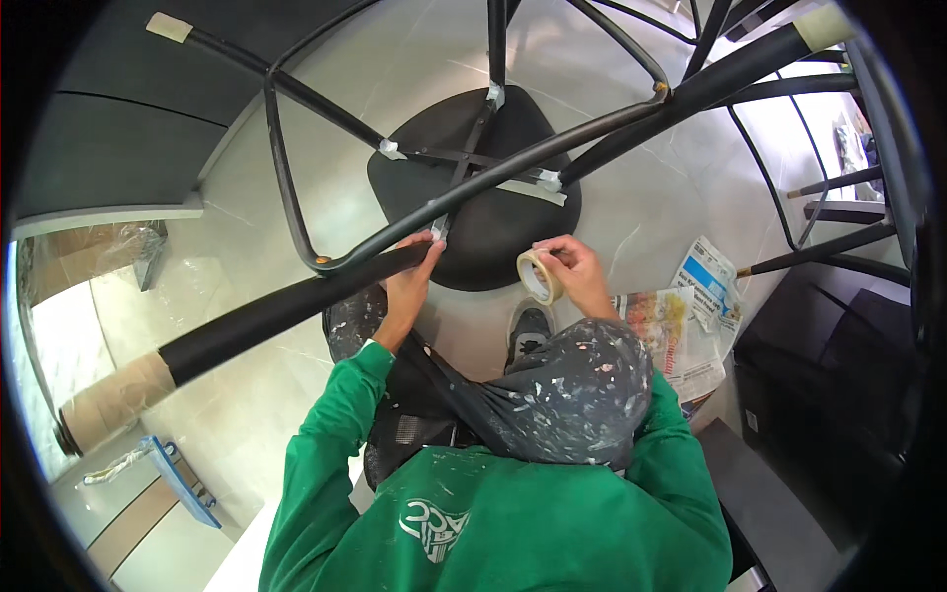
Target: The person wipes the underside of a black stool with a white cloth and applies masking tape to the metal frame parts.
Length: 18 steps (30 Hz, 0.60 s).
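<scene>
A black chair lies upside down before me, its round-cornered seat [483, 259] on the floor and its legs pointing up. My left hand [408, 294] is closed around the base of the nearest chair leg [281, 304], fingertips at a pale tape piece [439, 230] by the seat. In my right hand [582, 278] is a roll of masking tape [554, 289], held just beyond the seat's near edge. Pale tape also wraps the other leg bases, and beige tape [118, 393] covers the leg tips. A light strip [533, 192] lies across the seat's underside.
Bent black footrest bars [483, 178] span between the legs above the seat. Newspaper sheets [681, 335] lie on the floor at right, near other dark furniture legs [824, 247]. A dark cabinet [128, 118] stands at far left, a blue-edged object [182, 481] at near left.
</scene>
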Available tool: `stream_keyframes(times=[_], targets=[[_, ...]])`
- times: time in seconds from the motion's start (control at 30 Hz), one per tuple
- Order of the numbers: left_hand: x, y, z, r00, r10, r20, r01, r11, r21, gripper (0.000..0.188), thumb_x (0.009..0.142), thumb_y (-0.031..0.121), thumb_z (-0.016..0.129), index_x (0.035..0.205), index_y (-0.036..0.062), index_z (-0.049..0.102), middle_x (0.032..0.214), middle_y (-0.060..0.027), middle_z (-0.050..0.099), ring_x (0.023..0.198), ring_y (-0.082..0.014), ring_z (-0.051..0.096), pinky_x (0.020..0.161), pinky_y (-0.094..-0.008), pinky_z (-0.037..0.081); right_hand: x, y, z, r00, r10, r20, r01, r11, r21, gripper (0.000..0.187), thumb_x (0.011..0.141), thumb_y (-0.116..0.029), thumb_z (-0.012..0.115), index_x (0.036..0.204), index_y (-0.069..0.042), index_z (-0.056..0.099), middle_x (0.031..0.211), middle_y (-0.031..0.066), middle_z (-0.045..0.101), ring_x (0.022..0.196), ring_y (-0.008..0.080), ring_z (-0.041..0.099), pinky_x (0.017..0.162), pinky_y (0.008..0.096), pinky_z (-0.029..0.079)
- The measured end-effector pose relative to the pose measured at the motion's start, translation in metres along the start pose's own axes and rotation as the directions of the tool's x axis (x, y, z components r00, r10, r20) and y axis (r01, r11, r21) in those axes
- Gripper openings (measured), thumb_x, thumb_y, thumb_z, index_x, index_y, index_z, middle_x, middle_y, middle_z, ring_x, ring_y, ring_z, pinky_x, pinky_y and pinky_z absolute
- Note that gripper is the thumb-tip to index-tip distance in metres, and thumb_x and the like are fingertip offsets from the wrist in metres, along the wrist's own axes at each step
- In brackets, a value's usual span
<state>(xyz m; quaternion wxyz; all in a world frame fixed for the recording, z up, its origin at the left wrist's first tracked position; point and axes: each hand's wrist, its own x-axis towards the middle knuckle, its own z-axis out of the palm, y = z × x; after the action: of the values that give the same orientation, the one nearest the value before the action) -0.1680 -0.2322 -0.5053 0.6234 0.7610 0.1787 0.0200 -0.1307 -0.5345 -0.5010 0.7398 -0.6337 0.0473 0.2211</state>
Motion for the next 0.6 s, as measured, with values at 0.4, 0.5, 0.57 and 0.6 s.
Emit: stream_keyframes(times=[0.4,0.5,0.57,0.6], targets=[[-0.092,0.016,0.060,0.974,-0.135,0.180,0.117,0.987,0.112,0.057,0.088,0.033,0.083,0.127,0.0003,0.056,0.114,-0.0146,0.069,0.108,-0.0234,0.066,0.096,-0.0386,0.052,0.028,-0.003,0.060,0.959,0.106,0.262,-0.131,0.988,0.081,0.015,0.100,-0.012,0.069,0.106,0.002,0.064,0.108,0.0118,0.073,0.090,0.0117,0.070,0.079,0.0258,0.059],[-0.080,0.025,0.075,0.982,-0.047,0.182,0.025,0.992,0.124,0.061,0.087,0.025,0.085,0.132,-0.0003,0.053,0.119,-0.0133,0.068,0.113,-0.0223,0.068,0.100,-0.0367,0.050,0.034,0.006,0.067,0.950,0.119,0.288,-0.150,0.985,0.089,0.012,0.101,-0.008,0.067,0.107,0.001,0.062,0.118,0.0172,0.073,0.097,0.0145,0.071,0.086,0.0289,0.060],[-0.078,0.025,0.082,0.974,-0.135,0.183,0.127,0.990,0.055,0.065,0.086,0.025,0.085,0.134,-0.0016,0.051,0.119,-0.0136,0.069,0.112,-0.0237,0.069,0.099,-0.0376,0.050,0.038,0.008,0.068,0.947,0.065,0.316,-0.066,0.998,-0.009,0.011,0.101,-0.008,0.066,0.106,0.000,0.062,0.120,0.0178,0.072,0.099,0.0151,0.070,0.087,0.0300,0.059],[-0.077,0.026,0.084,0.966,-0.176,0.187,0.176,0.984,0.020,0.067,0.086,0.025,0.086,0.136,-0.0022,0.050,0.119,-0.0138,0.069,0.111,-0.0243,0.069,0.099,-0.0380,0.050,0.040,0.008,0.068,0.944,0.081,0.321,-0.091,0.996,0.016,0.010,0.101,-0.007,0.066,0.106,0.000,0.062,0.120,0.0180,0.072,0.099,0.0152,0.070,0.088,0.0303,0.059]])
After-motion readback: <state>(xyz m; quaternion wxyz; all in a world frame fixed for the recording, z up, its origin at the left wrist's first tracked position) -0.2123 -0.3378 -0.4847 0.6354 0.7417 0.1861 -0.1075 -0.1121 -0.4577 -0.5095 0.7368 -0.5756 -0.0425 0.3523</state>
